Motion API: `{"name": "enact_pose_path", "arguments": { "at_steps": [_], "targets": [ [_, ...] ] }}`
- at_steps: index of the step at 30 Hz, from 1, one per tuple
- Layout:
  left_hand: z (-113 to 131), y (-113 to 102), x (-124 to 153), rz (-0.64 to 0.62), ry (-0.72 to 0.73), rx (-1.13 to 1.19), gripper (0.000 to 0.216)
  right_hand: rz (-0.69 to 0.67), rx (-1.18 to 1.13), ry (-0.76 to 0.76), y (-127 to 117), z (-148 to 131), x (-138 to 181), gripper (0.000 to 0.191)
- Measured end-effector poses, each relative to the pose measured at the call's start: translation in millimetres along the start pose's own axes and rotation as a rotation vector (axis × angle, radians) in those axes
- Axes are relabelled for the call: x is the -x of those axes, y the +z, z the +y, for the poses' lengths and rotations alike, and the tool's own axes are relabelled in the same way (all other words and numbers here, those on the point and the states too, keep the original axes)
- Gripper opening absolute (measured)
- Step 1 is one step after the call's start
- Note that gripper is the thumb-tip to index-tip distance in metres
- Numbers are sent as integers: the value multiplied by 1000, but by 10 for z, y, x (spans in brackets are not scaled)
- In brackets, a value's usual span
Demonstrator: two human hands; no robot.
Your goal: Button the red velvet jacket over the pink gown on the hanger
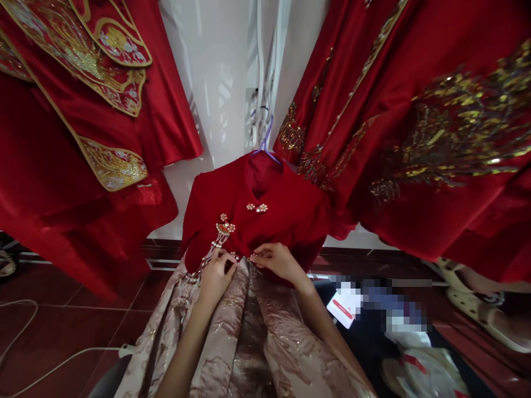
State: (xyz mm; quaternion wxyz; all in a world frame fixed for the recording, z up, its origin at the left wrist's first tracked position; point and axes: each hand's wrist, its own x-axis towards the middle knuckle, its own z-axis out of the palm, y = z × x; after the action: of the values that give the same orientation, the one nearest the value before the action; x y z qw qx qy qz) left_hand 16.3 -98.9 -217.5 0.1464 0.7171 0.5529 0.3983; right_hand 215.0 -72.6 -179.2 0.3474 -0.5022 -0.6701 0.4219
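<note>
A small red dress top (269,218) hangs on a purple hanger (265,145) against a white wall, above a pale pink and gold brocade skirt (244,337). A beaded tassel brooch (222,232) and a pearl clasp (257,208) decorate the top. My left hand (215,273) pinches the lower hem of the top by the bead trim. My right hand (277,260) pinches the same hem just to the right, fingertips close to the left hand's.
Large red gowns with gold embroidery hang at the left (83,138) and right (415,127). A white cable (50,365) runs over the dark red tiled floor. A person's foot in a white clog (477,309) stands at the right. Papers and a card (344,309) lie nearby.
</note>
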Motion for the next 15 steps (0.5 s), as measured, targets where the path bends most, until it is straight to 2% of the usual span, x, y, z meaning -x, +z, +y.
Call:
{"name": "enact_pose_path", "arguments": {
  "at_steps": [3, 7, 11, 15],
  "targets": [
    [-4, 60, 29, 31, 17, -61, 6, -28, 30, -66, 115, -62, 20, 24],
    [-22, 31, 30, 43, 47, -71, 16, 82, -7, -102, 252, -105, 3, 21],
    [-31, 7, 37, 3, 113, -53, 18, 173, -32, -122, 263, -115, -21, 19],
    [-5, -9, 47, 56, 108, -36, 19, 196, -59, -129, 227, -126, -18, 17]
  ]
}}
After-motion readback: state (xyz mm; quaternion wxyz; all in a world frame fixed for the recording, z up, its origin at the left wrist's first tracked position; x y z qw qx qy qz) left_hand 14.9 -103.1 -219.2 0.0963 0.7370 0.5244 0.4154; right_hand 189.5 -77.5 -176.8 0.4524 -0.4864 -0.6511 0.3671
